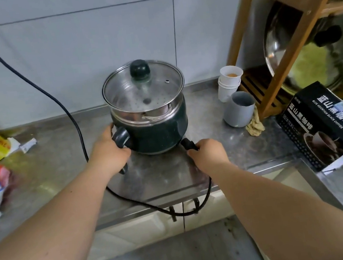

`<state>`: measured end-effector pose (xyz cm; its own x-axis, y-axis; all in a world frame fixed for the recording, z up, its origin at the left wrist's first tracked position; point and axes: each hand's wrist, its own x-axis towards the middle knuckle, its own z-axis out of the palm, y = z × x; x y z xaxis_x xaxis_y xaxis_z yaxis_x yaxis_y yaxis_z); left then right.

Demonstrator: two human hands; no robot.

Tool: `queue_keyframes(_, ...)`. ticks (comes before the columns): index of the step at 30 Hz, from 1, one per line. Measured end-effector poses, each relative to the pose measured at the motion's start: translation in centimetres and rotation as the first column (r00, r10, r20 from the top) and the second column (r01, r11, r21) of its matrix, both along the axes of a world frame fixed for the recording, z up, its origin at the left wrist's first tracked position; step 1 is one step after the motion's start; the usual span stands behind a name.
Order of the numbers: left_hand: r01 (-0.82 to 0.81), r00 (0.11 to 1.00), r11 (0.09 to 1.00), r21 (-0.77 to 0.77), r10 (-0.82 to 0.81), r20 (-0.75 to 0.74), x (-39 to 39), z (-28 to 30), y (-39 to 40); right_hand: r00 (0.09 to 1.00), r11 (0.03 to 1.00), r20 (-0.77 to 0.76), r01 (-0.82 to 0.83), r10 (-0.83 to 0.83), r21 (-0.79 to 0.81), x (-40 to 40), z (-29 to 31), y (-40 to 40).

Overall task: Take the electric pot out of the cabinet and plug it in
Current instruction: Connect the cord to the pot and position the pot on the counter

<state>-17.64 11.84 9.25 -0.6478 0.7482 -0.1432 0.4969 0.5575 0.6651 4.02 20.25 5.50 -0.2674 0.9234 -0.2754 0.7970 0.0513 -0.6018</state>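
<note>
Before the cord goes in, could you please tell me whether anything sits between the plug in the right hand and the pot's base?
Nothing visible does. The right hand holds the plug right at the electric pot base; the left hand steadies the handle.

We cannot see where the black cord (27, 80) ends, since the frame's top edge cuts it off.

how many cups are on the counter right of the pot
4, perhaps more nested out of sight. A stack of white paper cups by the wall shows three rims, the top one holding brownish residue. A grey cup stands just in front of it, beside the wooden rack.
</note>
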Motion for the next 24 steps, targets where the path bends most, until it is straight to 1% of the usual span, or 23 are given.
queue_keyframes(5,0.012,0.998,1.000,-0.013,-0.011,0.068,-0.4,0.1,0.0,1.000,0.998,0.005,-0.016,0.016,0.068,-0.6,-0.9,0.5)
queue_keyframes(8,-0.011,0.999,1.000,-0.008,0.012,0.048,-0.8,0.1,0.2,0.996,0.987,0.032,-0.090,0.086,0.137,-0.7,-1.5,0.2)
queue_keyframes(10,-0.003,0.999,1.000,-0.005,0.003,0.035,-1.1,0.0,0.3,0.991,0.974,0.057,-0.133,0.125,0.182,-0.7,-1.6,0.1)
queue_keyframes(12,-0.001,0.998,1.000,0.003,0.001,0.062,-1.3,-0.1,0.3,0.985,0.959,0.098,-0.163,0.143,0.233,-0.9,-1.7,0.2)
queue_keyframes(16,-0.026,0.995,0.999,0.021,0.024,0.101,-1.4,-0.4,0.3,0.977,0.948,0.175,-0.165,0.120,0.273,-1.6,-1.6,0.6)
queue_keyframes(20,-0.006,0.993,1.000,0.026,0.003,0.115,-1.8,-0.6,0.4,0.979,0.937,0.160,-0.173,0.129,0.303,-1.7,-2.0,0.4)
queue_keyframes(24,0.040,0.990,0.999,-0.017,-0.037,0.136,-2.5,-0.1,0.2,0.980,0.916,0.138,-0.186,0.145,0.355,-1.7,-2.4,-0.1)
